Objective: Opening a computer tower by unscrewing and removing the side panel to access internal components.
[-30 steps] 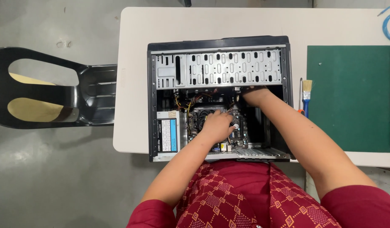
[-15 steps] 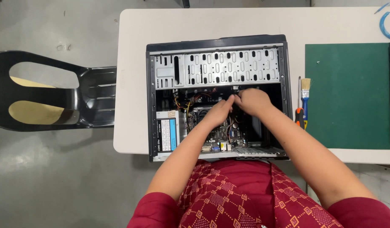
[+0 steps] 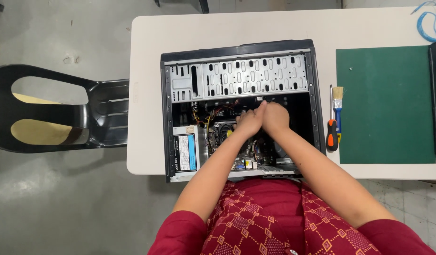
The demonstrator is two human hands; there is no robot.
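Inside open black computer case (image 3: 237,71): left hand (image 3: 248,122), right hand (image 3: 275,117) touching.

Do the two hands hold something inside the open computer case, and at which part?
It cannot be told. The left hand and right hand are pressed together inside the open black metal computer case, hiding anything beneath them.

The white bench (image 3: 237,28) carries an open case (image 3: 239,108). Right of the case lie a screwdriver (image 3: 332,130), brush (image 3: 338,106) and green mat (image 3: 385,104).
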